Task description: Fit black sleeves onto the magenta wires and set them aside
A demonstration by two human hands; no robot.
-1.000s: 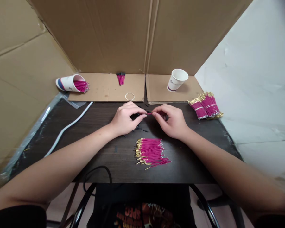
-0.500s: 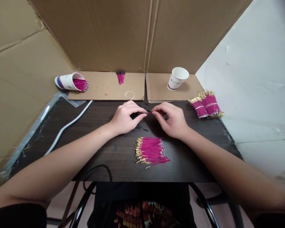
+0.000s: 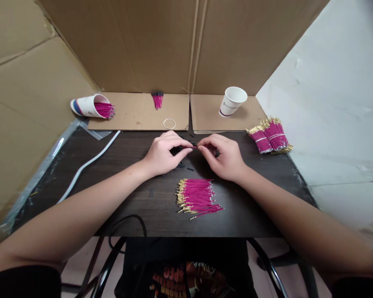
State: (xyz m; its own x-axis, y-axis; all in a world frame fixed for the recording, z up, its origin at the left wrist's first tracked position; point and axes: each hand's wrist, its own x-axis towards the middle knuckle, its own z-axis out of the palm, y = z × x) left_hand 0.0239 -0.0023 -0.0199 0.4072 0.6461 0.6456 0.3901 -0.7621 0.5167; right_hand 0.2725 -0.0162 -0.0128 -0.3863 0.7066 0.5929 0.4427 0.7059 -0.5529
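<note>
My left hand (image 3: pixel 164 154) and my right hand (image 3: pixel 223 156) meet over the middle of the dark table (image 3: pixel 130 198), fingertips pinched together. Between them runs one thin pink wire (image 3: pixel 194 146); the right fingers pinch its right end and the left fingers pinch a small black sleeve (image 3: pixel 184 147) at its left end. Loose short black sleeves (image 3: pixel 186 167) lie under and just in front of the hands. A loose pile of pink wires with gold tips (image 3: pixel 197 197) lies nearer to me, apart from both hands.
Two banded pink wire bundles (image 3: pixel 270 136) lie at the right table edge. A tipped paper cup (image 3: pixel 88 106) holds pink wires at back left; an upright cup (image 3: pixel 232 101), a small wire bunch (image 3: pixel 157 99) and a rubber band (image 3: pixel 169 123) sit on cardboard. Cardboard walls enclose back and left. A white cable (image 3: pixel 87 164) crosses the left.
Both hands hold nearly the same pose; the fingertips have drawn slightly closer together along the wire. The view has shifted a little.
</note>
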